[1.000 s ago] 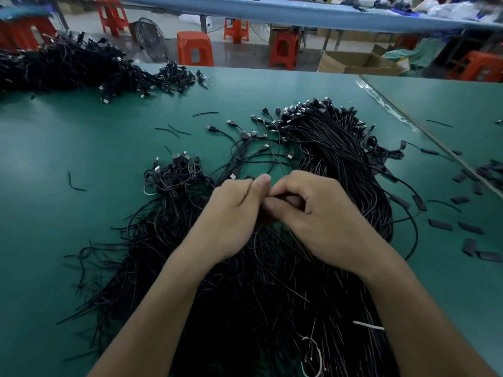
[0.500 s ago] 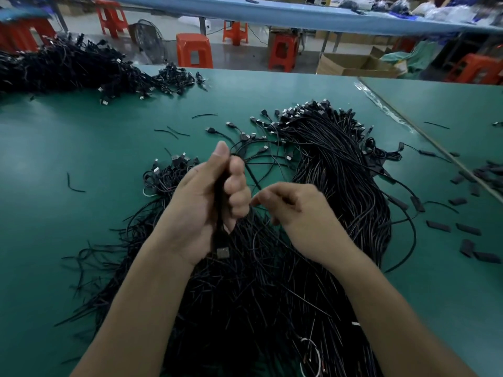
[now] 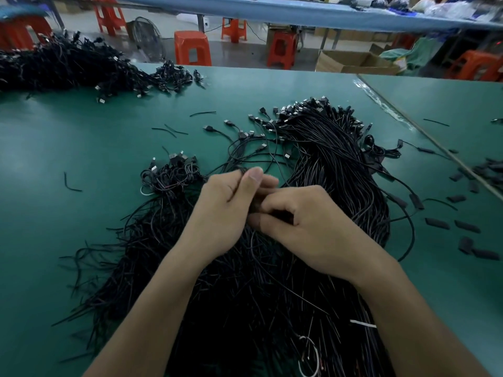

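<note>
Nearest the camera, a broad heap of loose black cables (image 3: 258, 300) is lying across the green table (image 3: 81, 137), with both forearms reaching out over it. A short white strip (image 3: 363, 324) is resting on the heap by the right forearm.

Just beyond, over the middle of the heap, the two hands are meeting. The left hand (image 3: 223, 213) is gripping a thin black cable (image 3: 241, 168): its fingers are curling round it, the thumb is pressing against it from above, and a small loop of the cable is sticking out over the knuckles. The right hand (image 3: 313, 229) is touching the left, with its fingers curled in and the thumb closing towards the forefinger. It seems to be pinching the same cable, though the fingers are hiding the point of contact.

To the left of the hands, a small pile of coiled black cables (image 3: 171, 175) is sitting on the table. Behind the hands, a thick bundle of black cables with metal-tipped plugs (image 3: 326, 148) is fanning away, a few plugs trailing off to its left. Short black sleeve pieces (image 3: 438, 223) are lying scattered on the table to the right.

Farther off, at the left back edge, a far heap of black cables (image 3: 60, 63) is spreading over the table. Beyond the table, orange plastic stools (image 3: 193, 47) and a brown cardboard box (image 3: 353, 61) are standing on the floor before a blue-topped bench (image 3: 299, 14).
</note>
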`<state>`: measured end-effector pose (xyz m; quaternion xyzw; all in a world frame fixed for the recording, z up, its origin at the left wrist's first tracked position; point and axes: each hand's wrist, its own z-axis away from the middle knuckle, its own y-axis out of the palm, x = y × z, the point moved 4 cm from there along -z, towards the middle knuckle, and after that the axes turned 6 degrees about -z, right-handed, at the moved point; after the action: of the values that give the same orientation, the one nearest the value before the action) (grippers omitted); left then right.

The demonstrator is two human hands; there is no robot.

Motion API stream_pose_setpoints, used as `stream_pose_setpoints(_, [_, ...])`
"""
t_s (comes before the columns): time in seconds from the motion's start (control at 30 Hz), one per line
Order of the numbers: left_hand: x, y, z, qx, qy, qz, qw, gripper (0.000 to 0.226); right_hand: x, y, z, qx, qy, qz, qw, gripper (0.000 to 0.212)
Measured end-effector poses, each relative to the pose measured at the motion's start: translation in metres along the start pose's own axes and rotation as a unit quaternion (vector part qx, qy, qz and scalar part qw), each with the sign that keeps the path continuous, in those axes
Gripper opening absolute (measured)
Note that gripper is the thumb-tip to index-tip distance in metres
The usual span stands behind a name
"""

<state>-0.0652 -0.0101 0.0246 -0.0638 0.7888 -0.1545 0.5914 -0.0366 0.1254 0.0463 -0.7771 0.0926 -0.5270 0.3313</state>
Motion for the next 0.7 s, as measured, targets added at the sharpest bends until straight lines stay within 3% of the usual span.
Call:
stream_pose_setpoints(0.07, [0.001,0.003,0.001,0.052,-0.031,-0.042,0.997,0.046,0.001,-0.008,0.000,-0.043,-0.017,-0.012,0.999,0.013])
stream_pose_setpoints(0.13, [0.001,0.008,0.004,0.124,-0.084,0.004,0.989,0.052,0.000,-0.017,-0.001,-0.073,-0.027,-0.044,0.996,0.008])
stream_pose_setpoints(0.3, [0.002,0.009,0.010,0.190,-0.144,0.135,0.962,0.058,-0.009,-0.019,-0.006,-0.073,-0.014,-0.176,0.981,0.020])
stream_pose_setpoints(0.43, [0.002,0.010,0.012,0.229,-0.166,0.225,0.932,0.051,-0.013,-0.010,-0.008,-0.020,0.012,-0.252,0.967,0.022])
stream_pose_setpoints(0.57, [0.005,0.005,0.011,0.226,-0.181,0.223,0.931,0.054,-0.015,-0.012,-0.006,-0.008,0.026,-0.190,0.981,0.012])
stream_pose_setpoints(0.7, [0.008,0.007,0.008,0.161,-0.158,0.160,0.961,0.057,-0.008,-0.016,-0.004,-0.039,0.005,-0.101,0.994,0.013])
